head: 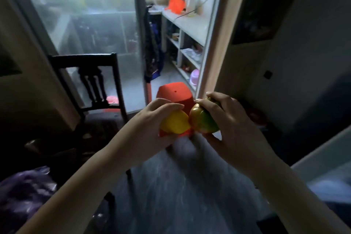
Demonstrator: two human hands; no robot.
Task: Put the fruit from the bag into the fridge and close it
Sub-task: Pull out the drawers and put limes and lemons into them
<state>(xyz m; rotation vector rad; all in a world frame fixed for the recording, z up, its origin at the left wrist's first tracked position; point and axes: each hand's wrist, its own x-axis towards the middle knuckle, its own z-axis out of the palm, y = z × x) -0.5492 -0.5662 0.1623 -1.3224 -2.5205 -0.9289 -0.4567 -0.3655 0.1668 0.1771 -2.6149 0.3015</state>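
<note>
A smooth yellow lemon-shaped fruit (175, 122) is being clasped by the curled fingers of the left hand (152, 119), its tip touching a rounded green-and-red fruit (203, 121) being gripped likewise in the right hand (224, 119); a red plastic stool (174, 93) is being faced just beyond, a crumpled purple plastic bag (24, 192) being left low on the left, the fridge not being made out

no readable text, labels, brand marks or numbers anywhere in view; frame is motion-blurred and dim, and no surface carries print that resolves into legible characters
</note>
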